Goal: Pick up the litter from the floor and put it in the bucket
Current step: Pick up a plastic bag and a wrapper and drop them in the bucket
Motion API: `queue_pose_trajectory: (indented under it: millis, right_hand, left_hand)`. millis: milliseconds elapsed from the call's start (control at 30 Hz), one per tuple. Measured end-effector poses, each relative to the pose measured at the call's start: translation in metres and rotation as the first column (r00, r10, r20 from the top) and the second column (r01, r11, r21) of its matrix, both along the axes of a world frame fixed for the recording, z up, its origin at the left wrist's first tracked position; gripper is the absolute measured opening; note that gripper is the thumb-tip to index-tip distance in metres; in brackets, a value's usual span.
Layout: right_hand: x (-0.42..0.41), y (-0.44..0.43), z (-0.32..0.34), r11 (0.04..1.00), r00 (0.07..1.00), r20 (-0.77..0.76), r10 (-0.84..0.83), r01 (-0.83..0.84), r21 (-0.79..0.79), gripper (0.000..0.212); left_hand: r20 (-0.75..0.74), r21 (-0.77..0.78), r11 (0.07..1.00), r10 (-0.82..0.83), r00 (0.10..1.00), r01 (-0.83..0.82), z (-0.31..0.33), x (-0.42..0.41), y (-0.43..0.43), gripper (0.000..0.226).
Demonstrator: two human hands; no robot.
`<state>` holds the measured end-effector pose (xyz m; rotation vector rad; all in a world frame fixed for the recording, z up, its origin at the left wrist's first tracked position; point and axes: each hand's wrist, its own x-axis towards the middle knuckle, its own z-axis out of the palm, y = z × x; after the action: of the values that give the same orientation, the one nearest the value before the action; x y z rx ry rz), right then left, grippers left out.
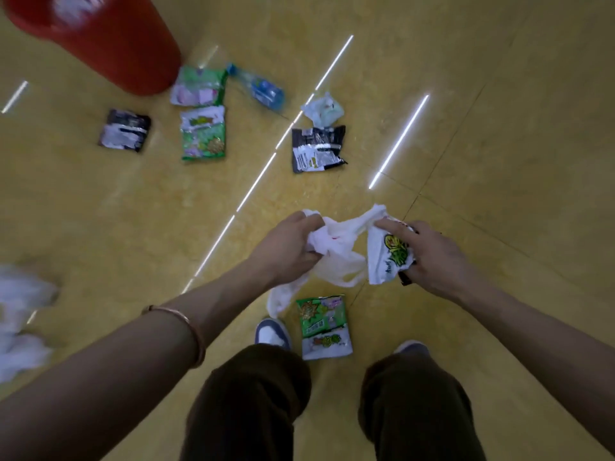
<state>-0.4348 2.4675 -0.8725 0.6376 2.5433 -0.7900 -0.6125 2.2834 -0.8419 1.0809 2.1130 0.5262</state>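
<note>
The left hand (286, 247) bunches a crumpled white plastic bag (339, 261) in curled fingers. The right hand (429, 257) pinches a white snack wrapper with green print (386, 257), its long axis running away from the person. Both hang above the yellow floor (499, 128). A clear plastic bottle (263, 88) lies with its cap toward the red plastic bucket (126, 51), which is blurred and cut off.

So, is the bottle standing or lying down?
Lying down: the bottle rests on its side on the floor, its blue cap toward the bucket.
</note>
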Motion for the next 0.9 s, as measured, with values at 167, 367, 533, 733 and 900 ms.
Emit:
queue_pose_trajectory:
  millis: [167,367,533,733,900]
  right_hand:
    - [0.007,0.001,0.161,0.992,0.996,-0.084,0.017,-0.027,-0.127,0.082]
    - [0.012,-0.004,0.342,0.971,0.986,-0.165,0.004,-0.044,-0.236,0.082]
    - [-0.044,0.008,0.449,0.982,0.943,-0.332,0.017,-0.078,-0.172,0.079]
    - [-0.12,-0.026,0.548,0.979,0.843,-0.532,0.075,-0.164,-0.121,0.078]
    - [-0.171,-0.093,0.608,0.959,0.76,-0.63,0.157,-0.269,-0.086,0.078]
  left_hand:
    - [-0.063,-0.18,0.953,0.235,0.97,-0.243,0.143,-0.009,-0.02,0.039]
    - [0.025,-0.069,0.887,0.459,0.888,-0.457,0.323,0.027,-0.05,0.083]
    - [0.017,0.205,0.801,0.572,0.82,-0.563,0.446,0.019,-0.049,0.028]
    - [-0.087,0.417,0.673,0.698,0.711,-0.611,0.541,-0.019,-0.082,0.023]
    - [-0.17,0.531,0.616,0.751,0.639,-0.582,0.603,-0.046,-0.159,0.034]
